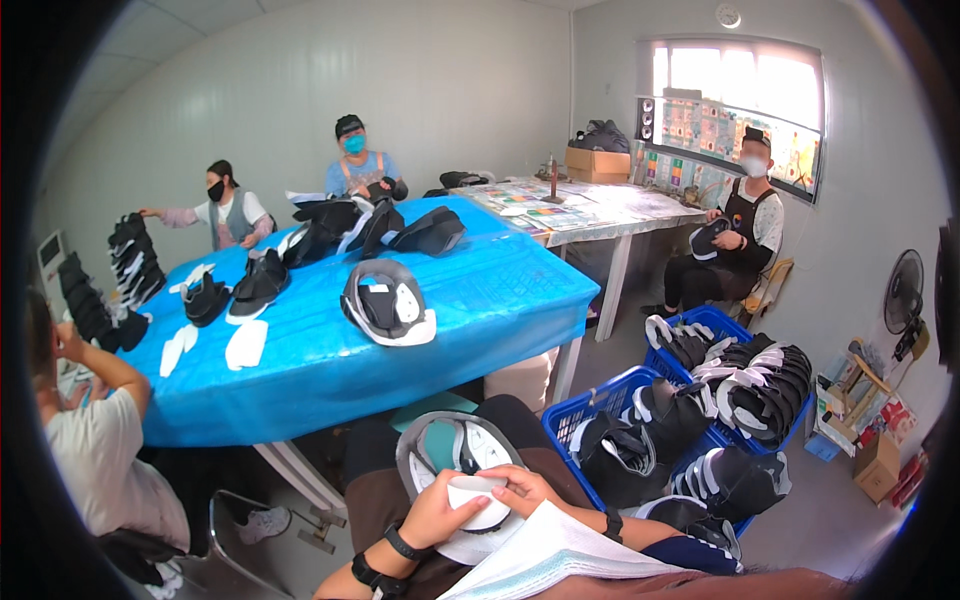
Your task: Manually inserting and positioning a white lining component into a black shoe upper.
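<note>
On my lap lies a grey and black shoe upper [452, 448] with white inner parts. My left hand [437, 512] grips a white insole piece [477, 500] at its near edge. My right hand [525, 489] pinches the same white piece from the right side. Both forearms come in from the lower edge, the left with a black wrist band. A white and light blue sheet [545, 560] rests over my right forearm.
A table with a blue cover [470, 320] stands ahead, carrying another shoe upper [388, 303], white insoles [246, 343] and dark uppers. Blue crates [600, 402] of uppers sit at my right. Several other people sit around, one close at the left [95, 440].
</note>
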Motion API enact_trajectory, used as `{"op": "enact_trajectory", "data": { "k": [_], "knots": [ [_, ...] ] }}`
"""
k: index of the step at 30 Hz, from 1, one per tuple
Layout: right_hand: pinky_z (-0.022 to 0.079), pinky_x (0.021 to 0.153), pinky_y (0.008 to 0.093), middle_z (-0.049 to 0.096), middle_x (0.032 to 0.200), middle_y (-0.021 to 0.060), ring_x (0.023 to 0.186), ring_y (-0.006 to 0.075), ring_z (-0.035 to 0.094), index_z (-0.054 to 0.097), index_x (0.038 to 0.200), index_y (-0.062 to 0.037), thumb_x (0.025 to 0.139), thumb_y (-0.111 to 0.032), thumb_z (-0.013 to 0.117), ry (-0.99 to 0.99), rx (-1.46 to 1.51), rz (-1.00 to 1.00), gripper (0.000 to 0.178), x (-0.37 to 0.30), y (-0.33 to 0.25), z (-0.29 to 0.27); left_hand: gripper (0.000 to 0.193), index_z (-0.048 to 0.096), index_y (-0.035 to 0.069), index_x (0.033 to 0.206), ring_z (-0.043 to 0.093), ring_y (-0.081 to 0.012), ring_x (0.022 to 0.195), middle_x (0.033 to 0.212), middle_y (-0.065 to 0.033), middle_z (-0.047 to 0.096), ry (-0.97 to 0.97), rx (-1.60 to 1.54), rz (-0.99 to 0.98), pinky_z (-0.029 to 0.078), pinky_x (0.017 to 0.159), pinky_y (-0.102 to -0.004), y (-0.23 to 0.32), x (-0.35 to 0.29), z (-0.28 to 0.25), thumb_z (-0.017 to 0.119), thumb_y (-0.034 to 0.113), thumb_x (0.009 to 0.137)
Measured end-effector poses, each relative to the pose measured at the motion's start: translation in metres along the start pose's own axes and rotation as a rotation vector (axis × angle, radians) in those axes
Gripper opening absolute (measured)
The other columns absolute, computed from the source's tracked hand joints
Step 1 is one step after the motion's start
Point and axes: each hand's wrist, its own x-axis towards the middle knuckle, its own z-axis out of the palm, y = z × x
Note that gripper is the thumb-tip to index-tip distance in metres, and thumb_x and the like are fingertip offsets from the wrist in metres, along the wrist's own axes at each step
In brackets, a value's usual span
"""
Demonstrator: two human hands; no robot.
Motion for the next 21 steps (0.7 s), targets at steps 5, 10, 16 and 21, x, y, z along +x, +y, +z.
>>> {"op": "enact_trajectory", "data": {
  "k": [5, 10, 16, 21],
  "knots": [
    [0.041, 0.087, 0.0292, 0.05, 0.113, 0.012, 0.101, 0.0178, 0.052, 0.05, 0.116, 0.0016, 0.087, -0.012, 0.051, 0.037, -0.158, -0.075, 0.031, 0.004, -0.005, -0.008, 0.043, 0.046, -0.001, 0.096, 0.062, -0.0233, 0.079, 0.085, -0.0164, 0.061, -0.011, 0.009, -0.022, 0.047, 0.068, -0.0302, -0.001, 0.002, 0.001, 0.067, 0.031, 0.077],
    [0.032, 0.099, 0.0354, 0.039, 0.129, 0.0145, 0.116, 0.0231, 0.042, 0.038, 0.125, 0.0011, 0.084, -0.007, 0.052, 0.187, -0.193, -0.496, 0.044, 0.034, -0.083, -0.031, 0.044, 0.045, -0.002, 0.099, 0.061, -0.0248, 0.083, 0.087, -0.0171, 0.061, -0.021, 0.032, 0.035, 0.046, 0.072, -0.0318, 0.0, 0.002, 0.0, 0.067, 0.029, 0.076],
    [0.016, 0.106, 0.0397, 0.012, 0.144, 0.0171, 0.132, 0.0281, 0.02, 0.012, 0.139, -0.0065, 0.084, 0.007, 0.041, -0.114, -0.135, -1.021, 0.064, 0.059, -0.198, -0.033, 0.046, 0.045, -0.002, 0.099, 0.061, -0.0224, 0.082, 0.087, -0.0162, 0.061, -0.04, -0.004, 0.004, 0.046, 0.071, -0.0303, -0.005, 0.007, 0.006, 0.069, 0.029, 0.074],
    [0.017, 0.108, 0.0379, 0.0, 0.146, 0.0082, 0.134, 0.0239, 0.01, 0.001, 0.14, -0.0135, 0.081, 0.008, 0.045, -0.235, -0.115, -1.28, 0.077, 0.088, -0.269, -0.012, 0.046, 0.045, -0.001, 0.1, 0.06, -0.021, 0.081, 0.086, -0.0148, 0.06, -0.028, -0.05, -0.004, 0.047, 0.07, -0.03, -0.013, 0.002, 0.004, 0.069, 0.028, 0.075]
  ]
}}
